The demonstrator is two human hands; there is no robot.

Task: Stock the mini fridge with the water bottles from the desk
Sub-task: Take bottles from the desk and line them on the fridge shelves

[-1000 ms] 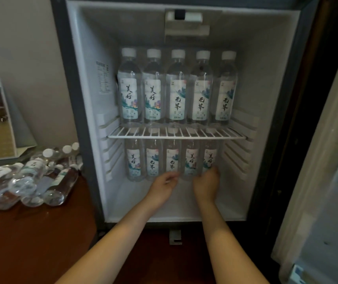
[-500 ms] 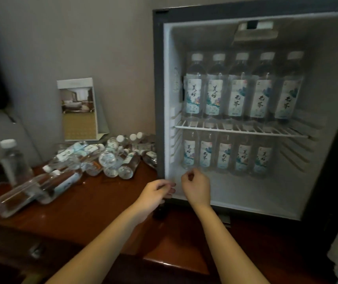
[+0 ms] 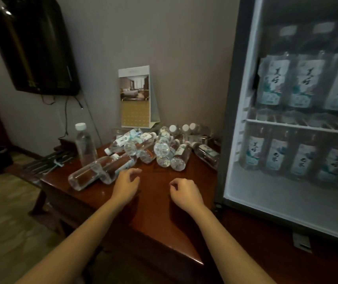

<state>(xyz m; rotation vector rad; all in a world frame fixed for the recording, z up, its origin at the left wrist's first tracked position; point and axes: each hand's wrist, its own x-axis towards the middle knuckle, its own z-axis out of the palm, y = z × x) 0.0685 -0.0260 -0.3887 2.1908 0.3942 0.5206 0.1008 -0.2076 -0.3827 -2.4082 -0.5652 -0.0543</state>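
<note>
**A:** What are the fingers doing?

**B:** The fingers (image 3: pixel 134 172) of the left hand (image 3: pixel 126 184) are loosely curled round nothing. The right hand (image 3: pixel 184 191) is the same. Both hover empty over the desk (image 3: pixel 153 218).

**A:** Where's the closest bottle?

**B:** Two lying bottles (image 3: pixel 100 171) sit just beyond the left fingertips, slightly to their left, near but not touching. The right hand has only bare wood ahead of it. Farther back, the heap of water bottles (image 3: pixel 162 148) lies by the wall, with one upright bottle (image 3: pixel 85 146) to its left.

**A:** And the stocking?

**B:** The mini fridge (image 3: pixel 229 119) stands open on the right. An upper row (image 3: pixel 303 83) stands on the wire shelf (image 3: pixel 299 125), and a lower row (image 3: pixel 276 154) stands beneath it at the back. The frame cuts off both rows on the right. I'd judge it partway done: two rows are in, and the heap is left to move.
</note>
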